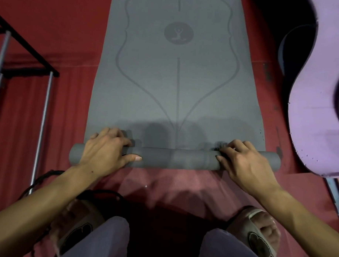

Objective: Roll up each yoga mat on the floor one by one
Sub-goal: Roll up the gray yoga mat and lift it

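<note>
A grey yoga mat with a printed line pattern and a round emblem lies flat on the red floor, stretching away from me. Its near end is wound into a tight roll lying across the view. My left hand grips the roll near its left end, fingers curled over the top and thumb along the front. My right hand grips the roll near its right end the same way. A purple mat lies wavy and partly lifted at the right.
A black and silver metal rack stands at the left on the red carpet. A dark cable runs by its base. My knees and sandalled feet are just behind the roll.
</note>
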A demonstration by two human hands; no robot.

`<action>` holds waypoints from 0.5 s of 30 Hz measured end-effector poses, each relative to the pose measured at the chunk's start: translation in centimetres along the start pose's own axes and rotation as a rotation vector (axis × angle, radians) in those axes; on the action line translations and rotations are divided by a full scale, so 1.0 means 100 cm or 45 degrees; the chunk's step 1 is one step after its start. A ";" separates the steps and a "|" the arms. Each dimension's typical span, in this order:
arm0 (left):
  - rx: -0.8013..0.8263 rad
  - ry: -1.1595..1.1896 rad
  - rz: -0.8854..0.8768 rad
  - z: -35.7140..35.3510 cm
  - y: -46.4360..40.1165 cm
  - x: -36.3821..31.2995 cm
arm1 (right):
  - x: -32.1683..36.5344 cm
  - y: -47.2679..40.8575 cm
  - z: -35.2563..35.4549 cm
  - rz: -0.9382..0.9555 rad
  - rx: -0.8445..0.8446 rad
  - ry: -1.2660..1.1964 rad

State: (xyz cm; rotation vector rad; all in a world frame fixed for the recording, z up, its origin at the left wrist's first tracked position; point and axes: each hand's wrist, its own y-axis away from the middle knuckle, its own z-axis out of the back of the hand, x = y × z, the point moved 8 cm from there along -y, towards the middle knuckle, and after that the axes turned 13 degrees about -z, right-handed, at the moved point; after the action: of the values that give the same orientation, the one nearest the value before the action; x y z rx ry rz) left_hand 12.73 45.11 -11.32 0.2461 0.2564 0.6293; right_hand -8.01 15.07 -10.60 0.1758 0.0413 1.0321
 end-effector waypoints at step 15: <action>-0.140 0.112 -0.008 0.016 -0.012 -0.006 | 0.000 -0.018 0.002 0.003 0.041 -0.033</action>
State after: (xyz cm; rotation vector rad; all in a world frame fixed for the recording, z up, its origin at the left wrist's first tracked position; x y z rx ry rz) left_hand 13.34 43.58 -10.08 0.1117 0.3063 0.6470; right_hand -6.42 14.18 -10.69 0.2187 0.0342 1.0314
